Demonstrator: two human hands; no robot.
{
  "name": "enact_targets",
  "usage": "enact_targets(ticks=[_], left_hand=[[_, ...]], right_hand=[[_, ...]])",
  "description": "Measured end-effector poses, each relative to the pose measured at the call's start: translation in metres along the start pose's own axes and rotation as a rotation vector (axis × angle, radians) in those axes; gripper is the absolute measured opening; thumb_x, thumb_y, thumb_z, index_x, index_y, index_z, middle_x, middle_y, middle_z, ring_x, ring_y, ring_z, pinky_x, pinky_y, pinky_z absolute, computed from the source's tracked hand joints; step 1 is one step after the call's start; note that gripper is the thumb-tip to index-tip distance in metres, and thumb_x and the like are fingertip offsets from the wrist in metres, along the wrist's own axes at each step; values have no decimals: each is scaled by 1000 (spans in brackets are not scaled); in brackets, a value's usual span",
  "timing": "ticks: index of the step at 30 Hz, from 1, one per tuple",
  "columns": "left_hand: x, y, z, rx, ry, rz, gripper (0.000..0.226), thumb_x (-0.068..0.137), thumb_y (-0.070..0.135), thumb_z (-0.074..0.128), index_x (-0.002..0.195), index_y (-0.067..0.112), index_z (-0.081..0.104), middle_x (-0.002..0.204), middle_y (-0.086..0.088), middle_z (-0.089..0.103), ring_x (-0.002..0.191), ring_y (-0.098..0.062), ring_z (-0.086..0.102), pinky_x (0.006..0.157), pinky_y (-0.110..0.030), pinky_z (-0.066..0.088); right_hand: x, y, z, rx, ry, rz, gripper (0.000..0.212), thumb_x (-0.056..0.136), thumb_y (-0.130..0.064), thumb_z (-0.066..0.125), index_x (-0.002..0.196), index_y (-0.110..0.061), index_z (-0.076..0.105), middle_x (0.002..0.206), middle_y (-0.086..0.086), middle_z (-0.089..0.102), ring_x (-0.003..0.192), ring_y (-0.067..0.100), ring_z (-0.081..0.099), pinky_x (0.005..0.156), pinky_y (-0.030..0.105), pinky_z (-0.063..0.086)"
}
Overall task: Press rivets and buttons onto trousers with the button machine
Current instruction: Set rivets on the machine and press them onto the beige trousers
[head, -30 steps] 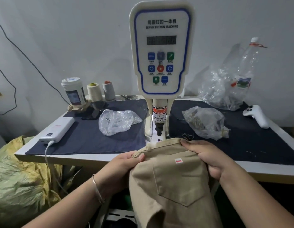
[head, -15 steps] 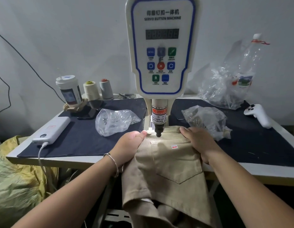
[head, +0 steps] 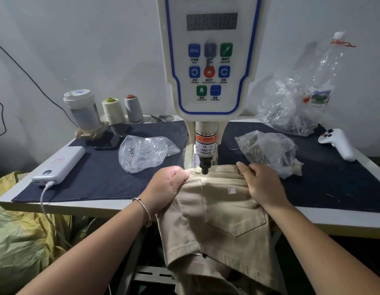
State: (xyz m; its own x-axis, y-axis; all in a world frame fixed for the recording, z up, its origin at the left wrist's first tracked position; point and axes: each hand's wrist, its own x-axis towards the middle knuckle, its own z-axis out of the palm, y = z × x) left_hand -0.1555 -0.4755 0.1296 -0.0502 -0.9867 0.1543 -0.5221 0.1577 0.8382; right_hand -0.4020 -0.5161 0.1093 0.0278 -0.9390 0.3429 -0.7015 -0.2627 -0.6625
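**Waistband under the punch, both hands clamped on the cloth**

Gripping hard on both sides: the left hand has its fingers curled round the bunched edge of the trousers just left of the punch, and the right hand pins the waistband just right of it, thumb and fingers pinching the top edge. Between them the tan waistband lies stretched directly beneath the punch tip of the button machine, pocket side up, legs hanging off the table's front edge.

By my reading this is the positioning step, cloth lined up and the press not yet fired. Next call looks like holding the band flat and taut while the punch comes down, fingertips kept clear; the left thumb sits very near the tip, and the warning label just above says as much.

Room is tight. Left of the punch lies a clear bag of hardware; right of it a second bag sits just beside the right hand. Sideways shifting of the cloth would nudge either one.
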Motion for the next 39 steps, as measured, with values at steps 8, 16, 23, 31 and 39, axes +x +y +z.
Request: enact_targets(ticks=[8, 16, 23, 31, 39], left_hand=[[-2, -7, 2, 73, -60, 85, 38, 103, 25, 45, 66, 16, 46, 65, 8, 45, 62, -6, 40, 64, -26, 36], [0, -22, 8, -12, -1, 70, 10, 102, 27, 48, 96, 23, 55, 58, 4, 52, 57, -5, 47, 61, -20, 41], [2, -35, 12, 28, 83, 139, 8, 90, 31, 47, 85, 26, 49, 47, 8, 39, 49, -6, 36, 54, -20, 35], [4, -39, 15, 31, 112, 125, 7, 85, 35, 49, 82, 28, 49, 46, 14, 47, 48, -5, 37, 52, -18, 35], [1, -37, 14, 60, 116, 128, 10, 85, 35, 45, 83, 26, 49, 44, 12, 44, 47, -8, 35, 53, -21, 34]], right_hand=[[-3, 3, -1, -135, -7, 33, 53, 97, -47, 44, 59, -10, 42, 56, 1, 46, 58, 21, 48, 55, 35, 36], [-3, 2, 9, -407, 1, 24, 48, 100, -50, 32, 60, -22, 33, 60, -4, 47, 62, 21, 48, 52, 32, 28], [-5, 5, 16, -627, 8, -14, 41, 103, -46, 27, 77, -19, 45, 55, -8, 34, 49, 13, 29, 47, 30, 13], [-3, 3, 16, -638, -65, 51, 49, 102, -47, 23, 92, -15, 58, 64, -6, 40, 66, 23, 43, 59, 33, 27], [-3, 4, 19, -677, -64, 51, 46, 105, -36, 17, 98, -12, 56, 91, 8, 66, 86, 31, 63, 65, 33, 31]])
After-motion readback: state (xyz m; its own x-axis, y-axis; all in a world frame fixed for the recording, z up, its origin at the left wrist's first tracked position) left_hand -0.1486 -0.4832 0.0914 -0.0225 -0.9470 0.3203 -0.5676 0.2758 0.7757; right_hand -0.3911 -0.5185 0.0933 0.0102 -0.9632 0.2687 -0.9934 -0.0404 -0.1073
